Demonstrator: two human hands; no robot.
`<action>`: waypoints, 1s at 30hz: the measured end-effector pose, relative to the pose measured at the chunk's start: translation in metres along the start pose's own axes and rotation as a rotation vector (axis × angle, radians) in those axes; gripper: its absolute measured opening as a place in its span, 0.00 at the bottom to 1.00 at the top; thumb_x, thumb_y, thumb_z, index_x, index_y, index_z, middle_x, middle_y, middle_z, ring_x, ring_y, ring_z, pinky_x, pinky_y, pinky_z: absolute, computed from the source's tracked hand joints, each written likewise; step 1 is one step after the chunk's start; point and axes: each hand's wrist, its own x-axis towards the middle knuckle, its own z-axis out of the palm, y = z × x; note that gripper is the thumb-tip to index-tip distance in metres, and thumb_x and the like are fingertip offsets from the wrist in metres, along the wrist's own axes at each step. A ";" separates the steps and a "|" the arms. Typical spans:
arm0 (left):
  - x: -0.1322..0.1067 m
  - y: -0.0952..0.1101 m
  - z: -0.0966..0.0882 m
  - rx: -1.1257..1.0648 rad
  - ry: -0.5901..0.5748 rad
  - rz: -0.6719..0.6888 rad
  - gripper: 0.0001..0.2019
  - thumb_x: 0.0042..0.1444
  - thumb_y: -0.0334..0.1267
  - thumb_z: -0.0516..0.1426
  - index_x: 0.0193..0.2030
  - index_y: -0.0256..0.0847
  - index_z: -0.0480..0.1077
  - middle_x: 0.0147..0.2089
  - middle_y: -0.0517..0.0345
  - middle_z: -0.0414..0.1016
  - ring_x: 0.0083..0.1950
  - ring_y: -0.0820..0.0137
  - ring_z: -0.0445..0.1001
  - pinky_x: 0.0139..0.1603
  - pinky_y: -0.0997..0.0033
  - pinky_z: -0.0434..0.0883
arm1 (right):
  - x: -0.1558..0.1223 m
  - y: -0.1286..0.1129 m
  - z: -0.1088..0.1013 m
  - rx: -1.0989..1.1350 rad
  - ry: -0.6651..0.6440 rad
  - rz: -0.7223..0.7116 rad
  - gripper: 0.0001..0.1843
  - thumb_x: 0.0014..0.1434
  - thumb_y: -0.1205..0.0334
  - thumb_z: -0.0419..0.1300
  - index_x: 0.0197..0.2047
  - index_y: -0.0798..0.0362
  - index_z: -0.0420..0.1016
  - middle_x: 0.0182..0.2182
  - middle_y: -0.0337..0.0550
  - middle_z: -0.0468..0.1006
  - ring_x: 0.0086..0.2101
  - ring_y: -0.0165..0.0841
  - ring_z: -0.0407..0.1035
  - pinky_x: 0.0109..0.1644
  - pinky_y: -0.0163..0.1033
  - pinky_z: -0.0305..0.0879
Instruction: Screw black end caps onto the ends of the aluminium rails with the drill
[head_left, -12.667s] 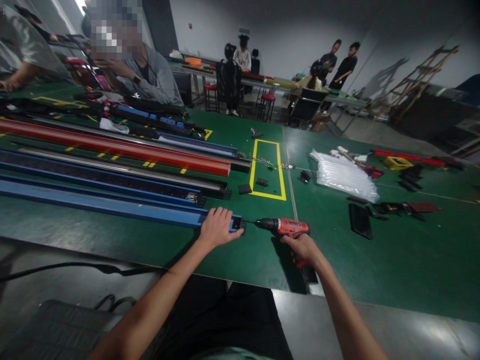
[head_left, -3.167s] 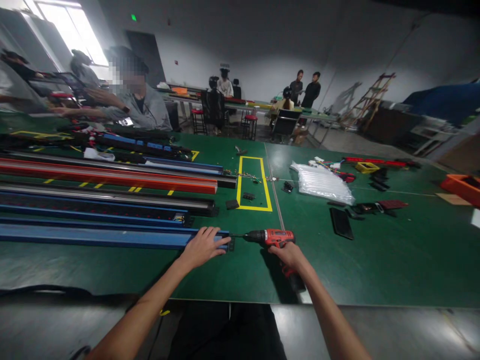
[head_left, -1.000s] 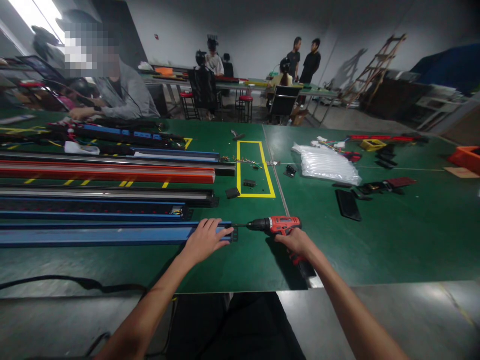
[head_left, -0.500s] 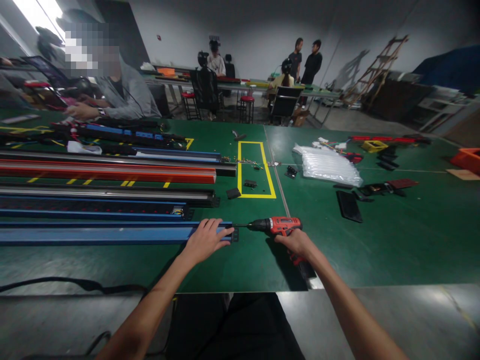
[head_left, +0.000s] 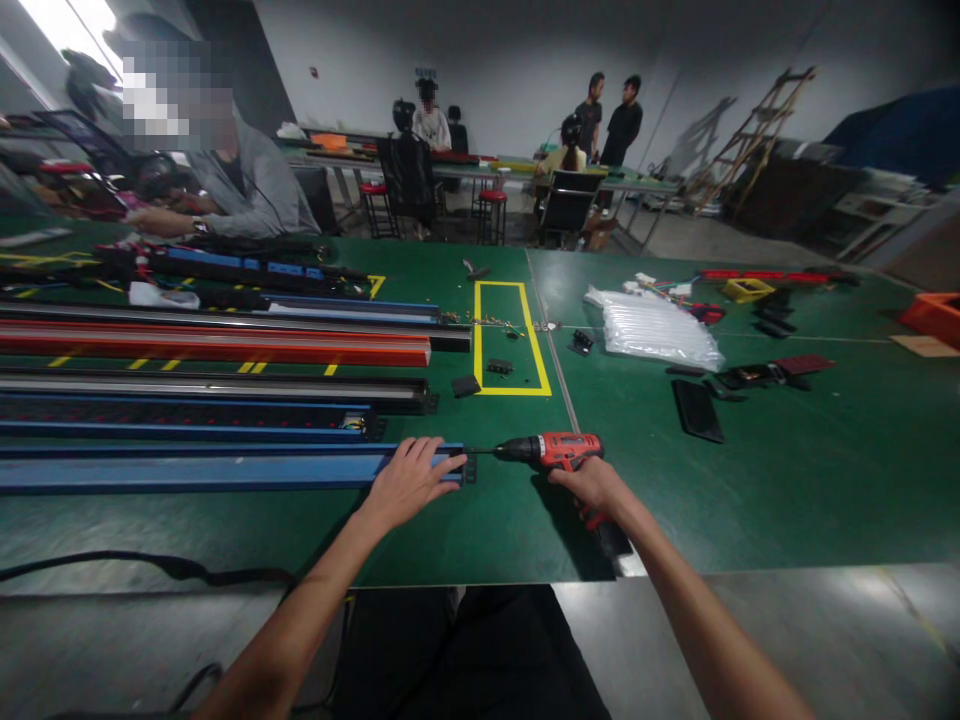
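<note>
My left hand (head_left: 414,478) lies over the right end of a long blue metal rail (head_left: 225,468), gripping it, with the thumb near the black end cap (head_left: 470,469). In my right hand (head_left: 596,485) is a red and black cordless drill (head_left: 562,449), held by its handle and pointing left. Its long thin bit (head_left: 484,450) reaches the end cap at the rail's upper corner. Whether a screw sits at the tip is too small to make out.
More rails lie behind, including a red rail (head_left: 225,345) and a black one (head_left: 225,385). Small screws (head_left: 487,320) are scattered near a yellow taped rectangle (head_left: 550,375). Clear plastic packaging (head_left: 660,332) and a black flat piece (head_left: 697,410) lie right. A person (head_left: 255,180) sits across the table.
Both hands, the drill and the rail keep the same positions. Only the camera view has shifted very slightly.
</note>
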 end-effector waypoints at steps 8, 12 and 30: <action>0.000 0.000 0.001 0.042 0.001 0.011 0.23 0.64 0.54 0.56 0.63 0.51 0.68 0.58 0.43 0.71 0.57 0.55 0.70 0.57 0.53 0.64 | -0.002 -0.001 0.000 0.013 0.024 -0.034 0.13 0.52 0.52 0.65 0.27 0.53 0.73 0.21 0.40 0.76 0.22 0.32 0.69 0.24 0.33 0.61; 0.000 0.000 -0.001 0.051 -0.004 0.014 0.23 0.64 0.54 0.56 0.63 0.51 0.68 0.58 0.43 0.71 0.57 0.55 0.70 0.57 0.54 0.64 | -0.002 0.000 0.000 0.017 0.021 -0.033 0.14 0.52 0.51 0.64 0.27 0.53 0.72 0.20 0.40 0.75 0.22 0.32 0.69 0.24 0.33 0.61; -0.001 0.000 0.000 0.029 0.025 0.014 0.22 0.63 0.52 0.58 0.62 0.51 0.70 0.57 0.43 0.72 0.57 0.54 0.70 0.57 0.53 0.66 | -0.002 0.000 0.000 0.021 -0.005 -0.041 0.15 0.51 0.50 0.63 0.25 0.53 0.71 0.20 0.41 0.75 0.20 0.32 0.69 0.23 0.35 0.61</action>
